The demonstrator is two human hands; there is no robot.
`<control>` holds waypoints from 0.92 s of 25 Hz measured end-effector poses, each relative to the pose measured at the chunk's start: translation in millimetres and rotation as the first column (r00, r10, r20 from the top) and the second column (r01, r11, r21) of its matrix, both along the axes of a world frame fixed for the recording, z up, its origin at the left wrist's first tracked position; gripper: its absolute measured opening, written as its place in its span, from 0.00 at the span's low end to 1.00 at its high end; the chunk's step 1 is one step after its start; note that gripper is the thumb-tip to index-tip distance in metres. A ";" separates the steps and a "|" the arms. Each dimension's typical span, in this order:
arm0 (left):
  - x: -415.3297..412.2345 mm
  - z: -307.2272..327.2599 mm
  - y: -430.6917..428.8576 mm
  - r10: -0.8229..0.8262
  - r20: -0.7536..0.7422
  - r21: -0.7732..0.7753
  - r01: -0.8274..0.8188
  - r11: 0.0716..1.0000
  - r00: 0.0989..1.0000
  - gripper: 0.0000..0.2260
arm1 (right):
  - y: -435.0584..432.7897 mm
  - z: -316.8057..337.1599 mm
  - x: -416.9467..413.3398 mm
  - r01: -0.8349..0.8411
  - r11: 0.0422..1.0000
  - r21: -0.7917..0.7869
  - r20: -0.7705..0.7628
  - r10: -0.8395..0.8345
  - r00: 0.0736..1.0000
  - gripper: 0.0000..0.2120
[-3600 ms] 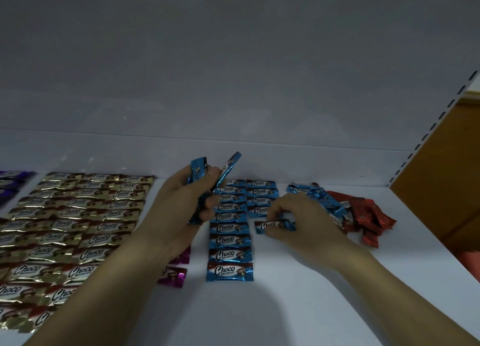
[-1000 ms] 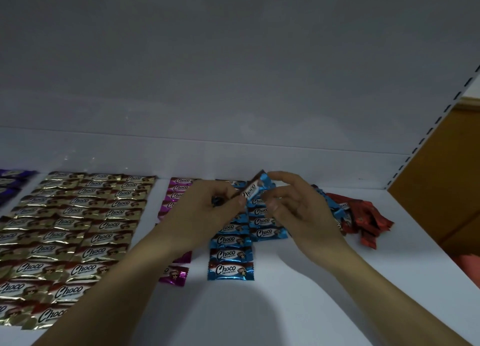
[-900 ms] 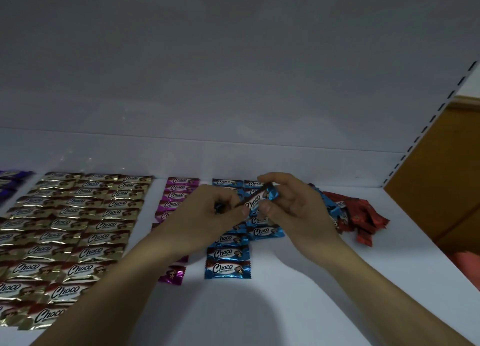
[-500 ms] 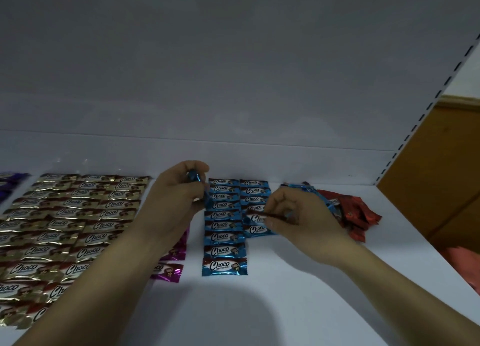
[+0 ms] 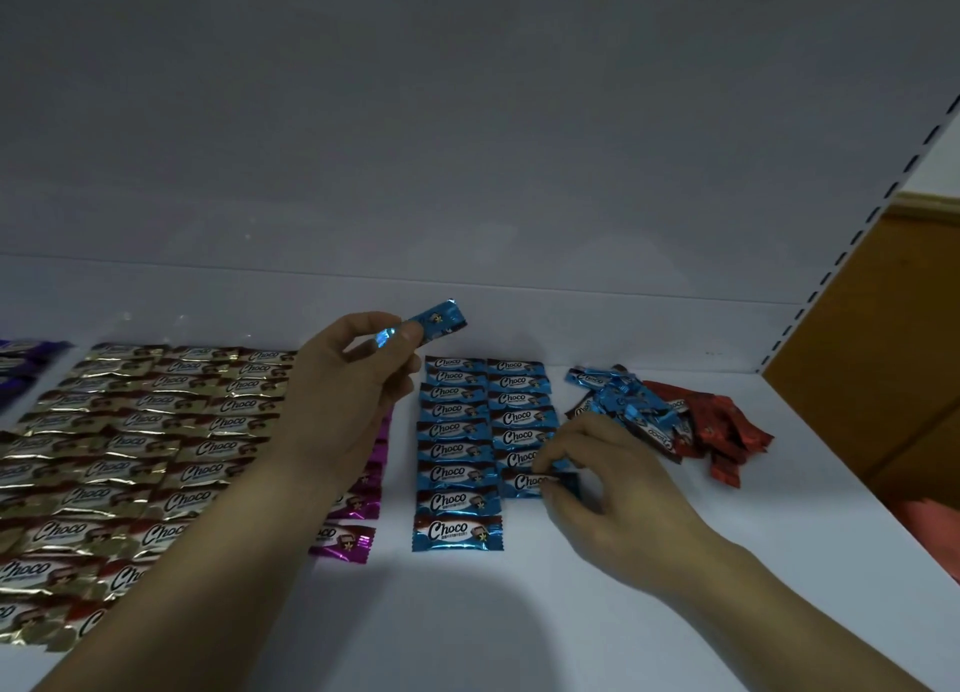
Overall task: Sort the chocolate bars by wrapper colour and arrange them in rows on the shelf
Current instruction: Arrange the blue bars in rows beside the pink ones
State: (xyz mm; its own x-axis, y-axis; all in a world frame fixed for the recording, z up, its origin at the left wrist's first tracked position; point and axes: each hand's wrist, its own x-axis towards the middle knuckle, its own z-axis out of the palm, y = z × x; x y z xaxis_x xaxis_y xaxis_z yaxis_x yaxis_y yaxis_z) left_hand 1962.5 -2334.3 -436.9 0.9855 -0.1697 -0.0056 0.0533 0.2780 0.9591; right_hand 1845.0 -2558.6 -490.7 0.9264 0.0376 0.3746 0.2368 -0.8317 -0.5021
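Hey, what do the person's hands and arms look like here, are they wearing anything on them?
Both are bare. The left hand and right hand show no gloves or rings. The left forearm and right forearm run uncovered to the picture's edge: no sleeve, watch or wristband in view.

"Choco" on blue wrappers [image 5: 457, 531] and gold wrappers [image 5: 182, 499]
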 end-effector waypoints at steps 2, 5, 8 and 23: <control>-0.1 1.7 0.3 -0.003 -0.021 -0.053 0.002 0.999 1.000 0.06 | -1.2 -2.1 0.2 -0.014 1.000 -0.001 -0.006 0.014 1.000 0.07; -1.1 3.0 -0.5 -0.009 -0.055 -0.085 0.004 0.996 0.998 0.07 | -2.5 -5.4 2.0 -0.059 0.997 -0.046 -0.028 0.058 0.998 0.05; -2.6 2.1 -1.6 -0.031 -0.062 -0.092 0.026 0.995 0.998 0.07 | -0.4 -3.0 2.4 -0.029 0.999 -0.017 -0.004 0.029 1.000 0.06; -15.6 4.7 -10.1 -0.295 0.202 0.399 0.197 0.896 0.934 0.08 | 8.5 36.9 9.1 0.077 0.901 0.427 0.003 -0.087 0.996 0.14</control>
